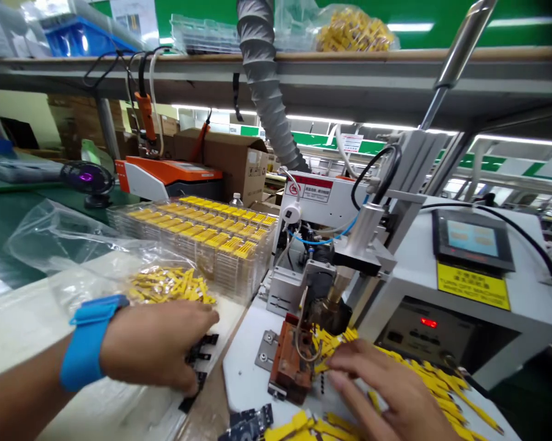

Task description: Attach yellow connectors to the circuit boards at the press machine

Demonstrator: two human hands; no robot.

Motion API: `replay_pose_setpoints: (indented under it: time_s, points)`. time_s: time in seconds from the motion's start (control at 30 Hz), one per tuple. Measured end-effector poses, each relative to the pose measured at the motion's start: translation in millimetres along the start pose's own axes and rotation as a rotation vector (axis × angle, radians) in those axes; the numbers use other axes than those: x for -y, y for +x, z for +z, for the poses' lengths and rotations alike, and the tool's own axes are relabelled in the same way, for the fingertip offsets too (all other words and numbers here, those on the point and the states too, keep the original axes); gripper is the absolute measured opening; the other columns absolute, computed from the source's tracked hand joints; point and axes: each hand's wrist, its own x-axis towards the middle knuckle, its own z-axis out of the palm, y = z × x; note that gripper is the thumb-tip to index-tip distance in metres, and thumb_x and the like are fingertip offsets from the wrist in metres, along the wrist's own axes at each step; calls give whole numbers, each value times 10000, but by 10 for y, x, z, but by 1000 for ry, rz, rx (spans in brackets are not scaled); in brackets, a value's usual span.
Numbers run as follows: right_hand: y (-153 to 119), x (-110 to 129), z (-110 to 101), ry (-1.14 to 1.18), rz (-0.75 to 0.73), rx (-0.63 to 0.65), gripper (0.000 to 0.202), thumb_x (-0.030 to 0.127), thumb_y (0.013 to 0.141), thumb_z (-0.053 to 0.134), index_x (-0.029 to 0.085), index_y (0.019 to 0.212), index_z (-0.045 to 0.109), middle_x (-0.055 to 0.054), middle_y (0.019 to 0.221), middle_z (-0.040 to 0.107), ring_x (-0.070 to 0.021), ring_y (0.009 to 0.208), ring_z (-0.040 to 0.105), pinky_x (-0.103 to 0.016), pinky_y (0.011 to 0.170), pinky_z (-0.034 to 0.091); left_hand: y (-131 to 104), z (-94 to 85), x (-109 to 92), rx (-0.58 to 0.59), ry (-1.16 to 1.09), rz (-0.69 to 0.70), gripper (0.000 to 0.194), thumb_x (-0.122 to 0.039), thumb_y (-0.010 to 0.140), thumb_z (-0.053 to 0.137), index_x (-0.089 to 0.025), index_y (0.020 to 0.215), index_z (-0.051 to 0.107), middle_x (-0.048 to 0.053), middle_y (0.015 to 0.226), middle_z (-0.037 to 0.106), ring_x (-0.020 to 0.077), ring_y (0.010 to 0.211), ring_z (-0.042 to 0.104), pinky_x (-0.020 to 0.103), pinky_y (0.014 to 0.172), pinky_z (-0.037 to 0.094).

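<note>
My left hand [159, 346], with a blue wrist strap [90, 340], rests palm down on small black parts [201, 354] at the edge of a clear plastic bag holding yellow parts [168, 285]. My right hand [386, 392] lies fingers apart over a heap of yellow parts [423, 380] on the white machine base, its fingertips touching some next to a rust-coloured fixture [290, 361]. Whether either hand grips a part is hidden.
A white bench machine [469, 288] with a touch screen [472, 237] and a press head [324, 288] stands behind the fixture. Clear trays of yellow parts [212, 236] are stacked at the middle left. A grey duct hose [269, 86] hangs from the shelf.
</note>
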Motion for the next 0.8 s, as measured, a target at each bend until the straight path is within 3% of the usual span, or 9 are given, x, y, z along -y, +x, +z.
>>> replay_pose_setpoints:
  time_s: [0.1,0.17,0.23,0.37,0.5,0.63,0.7,0.8]
  points:
    - [-19,-241,-132,-161,220,49,245,253,958,380,199,910,613,-69,937,572,-192,866,585,-332,760,485,-9,181,-67,89,131,-9,521,-129,538,557,-92,1048,659,198,1191,563,359,1101,545,465,933,452]
    - [-37,-344,-204,-210,318,119,246,242,953,381,179,890,610,-79,904,542,-213,846,565,-364,740,467,35,178,-88,99,113,9,617,-113,501,533,-61,1109,628,215,1235,525,364,1166,494,460,1004,397]
    - [-43,-358,-219,-196,344,183,236,200,948,392,177,893,620,-78,902,526,-214,856,546,-363,749,456,106,97,-88,89,14,37,604,-145,547,541,-74,1144,594,191,1221,522,344,1144,503,446,979,419]
    - [0,-238,-79,-97,244,218,206,140,929,466,209,931,660,-75,997,522,-206,920,512,-331,793,456,253,14,-119,23,-289,186,501,-228,707,542,-178,1204,523,83,1154,520,250,1060,534,359,903,472]
    - [47,-171,49,-194,146,231,187,161,940,481,197,888,657,-85,1007,535,-266,979,471,-401,803,455,336,221,-235,-116,-377,243,590,-313,738,593,-208,1304,464,114,1387,391,347,1294,356,471,1034,364]
    - [45,-156,56,-185,90,224,152,146,928,488,175,951,635,-101,1020,542,-286,1001,459,-474,855,451,393,375,-365,-297,-456,403,595,-249,730,618,-240,1296,433,77,1263,522,266,1132,525,403,944,460]
    - [39,-149,70,-170,63,184,130,141,905,521,183,947,637,-100,1024,540,-297,1011,459,-488,854,458,422,392,-411,-320,-492,420,643,-227,726,636,-244,1320,392,67,1242,544,229,1053,567,369,903,487]
    - [43,-146,100,-128,23,138,113,126,891,538,186,880,633,-85,988,550,-283,987,478,-456,826,476,459,419,-464,-304,-519,406,688,-264,745,663,-204,1354,351,108,1308,506,260,1142,525,402,943,469]
